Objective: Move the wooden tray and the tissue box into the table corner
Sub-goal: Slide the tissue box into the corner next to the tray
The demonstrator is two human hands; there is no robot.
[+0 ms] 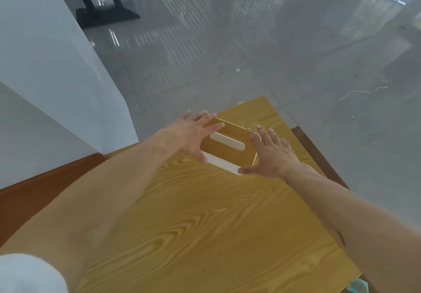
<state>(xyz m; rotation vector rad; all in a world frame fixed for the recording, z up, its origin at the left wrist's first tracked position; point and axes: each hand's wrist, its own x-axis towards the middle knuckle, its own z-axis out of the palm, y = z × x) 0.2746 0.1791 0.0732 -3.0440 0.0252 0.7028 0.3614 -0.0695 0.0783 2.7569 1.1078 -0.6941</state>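
Head view, blurry from motion. Tissue box sits on the wooden table near its far corner, wood-coloured top with a long white slot, white strip along its near lower edge. Whether it rests on a tray or that white strip is part of the box, cannot tell; no separate wooden tray can be made out.

Left hand is at the box's left end, fingers spread wide, fingertips over the far-left corner of the box top, thumb down by the near-left edge. Looks like it touches the box, but blur makes firm contact unclear. Right hand is at the box's right end, fingers spread and pointing away, thumb stretched out low toward the near-right corner by the white strip. Neither hand is closed around anything; both are open, flanking the box from either side.

Both forearms are bare and reach forward over the tabletop. White sleeve shows bottom left. Small teal and white thing at the table's near-right edge, partly cut off, cannot identify. Table has a darker brown rim. White wall at left, glossy grey floor beyond the table, black table base top left.
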